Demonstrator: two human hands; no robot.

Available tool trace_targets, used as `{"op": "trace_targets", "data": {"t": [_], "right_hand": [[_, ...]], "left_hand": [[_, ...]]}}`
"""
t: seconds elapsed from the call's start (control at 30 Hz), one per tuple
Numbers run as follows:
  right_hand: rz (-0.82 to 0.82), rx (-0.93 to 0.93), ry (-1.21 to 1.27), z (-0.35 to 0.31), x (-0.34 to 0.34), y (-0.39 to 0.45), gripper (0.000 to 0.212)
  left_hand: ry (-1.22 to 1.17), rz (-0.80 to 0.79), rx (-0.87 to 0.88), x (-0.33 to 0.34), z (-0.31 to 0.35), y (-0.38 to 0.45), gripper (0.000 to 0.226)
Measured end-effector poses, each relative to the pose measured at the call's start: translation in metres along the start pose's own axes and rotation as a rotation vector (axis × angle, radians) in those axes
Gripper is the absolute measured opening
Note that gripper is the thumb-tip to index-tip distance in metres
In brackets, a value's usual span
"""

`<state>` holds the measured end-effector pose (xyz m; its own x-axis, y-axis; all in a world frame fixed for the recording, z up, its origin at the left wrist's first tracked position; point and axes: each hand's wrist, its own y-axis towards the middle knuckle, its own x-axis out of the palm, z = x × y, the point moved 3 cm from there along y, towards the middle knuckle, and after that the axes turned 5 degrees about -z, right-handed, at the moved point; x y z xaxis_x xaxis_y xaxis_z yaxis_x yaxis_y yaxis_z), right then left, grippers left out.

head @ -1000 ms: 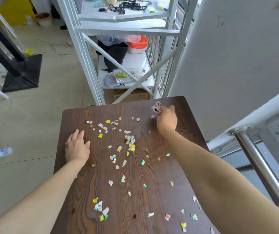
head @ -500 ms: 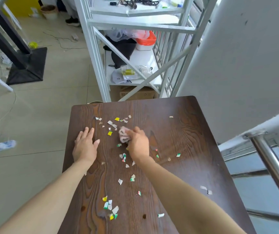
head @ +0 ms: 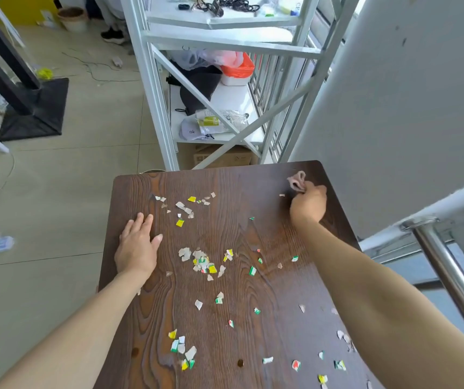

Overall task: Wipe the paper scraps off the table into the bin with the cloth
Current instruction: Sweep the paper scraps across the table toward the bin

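Observation:
Several small paper scraps (head: 204,262) in white, yellow and green lie scattered over the dark wooden table (head: 267,234). My right hand (head: 308,206) is near the table's far right corner, shut on a small pinkish cloth (head: 296,181) that sticks out above the fingers. One scrap (head: 282,195) lies just left of the cloth. My left hand (head: 138,245) rests flat on the table near its left edge, fingers spread, holding nothing. A sliver of a rim (head: 152,171) shows behind the table's far edge; I cannot tell if it is the bin.
A white metal shelf rack (head: 166,108) with bags and boxes stands just beyond the table. A white wall (head: 393,94) and a steel handrail (head: 449,276) close in on the right. Tiled floor (head: 57,192) with cables and a black stand base (head: 31,113) lies to the left.
My right hand with the cloth swept from the far right corner to the table's middle, gathering scraps into a cluster, and is now back at the far right corner. My left hand stayed flat.

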<state>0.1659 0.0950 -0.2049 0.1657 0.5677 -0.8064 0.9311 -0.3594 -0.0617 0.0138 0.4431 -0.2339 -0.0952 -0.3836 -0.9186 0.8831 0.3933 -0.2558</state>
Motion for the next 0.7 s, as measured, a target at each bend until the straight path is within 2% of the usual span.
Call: {"op": "trace_targets", "data": {"t": [0.07,0.13,0.3,0.53,0.6,0.7], "right_hand": [[-0.055,0.07,-0.027,0.007,0.008,0.005,0.035],[-0.111,0.034,-0.043,-0.007,0.023,-0.004,0.038],[-0.303,-0.247,-0.04,-0.064,0.073,-0.077,0.041],[-0.553,-0.58,0.001,-0.084,0.098,-0.181,0.031],[-0.535,-0.545,0.035,-0.091,0.094,-0.179,0.029],[-0.387,-0.448,0.066,-0.1,0.08,-0.144,0.03]], "left_hand": [[0.003,-0.001,0.006,0.002,-0.002,0.001,0.054],[0.003,0.001,0.013,0.003,-0.002,0.001,0.054],[0.004,-0.01,0.009,0.003,-0.002,0.001,0.054],[-0.016,-0.028,0.001,-0.002,0.0,-0.001,0.055],[-0.03,-0.015,0.006,-0.005,0.0,-0.003,0.054],[-0.086,0.002,0.039,-0.009,-0.002,-0.008,0.049]]}}
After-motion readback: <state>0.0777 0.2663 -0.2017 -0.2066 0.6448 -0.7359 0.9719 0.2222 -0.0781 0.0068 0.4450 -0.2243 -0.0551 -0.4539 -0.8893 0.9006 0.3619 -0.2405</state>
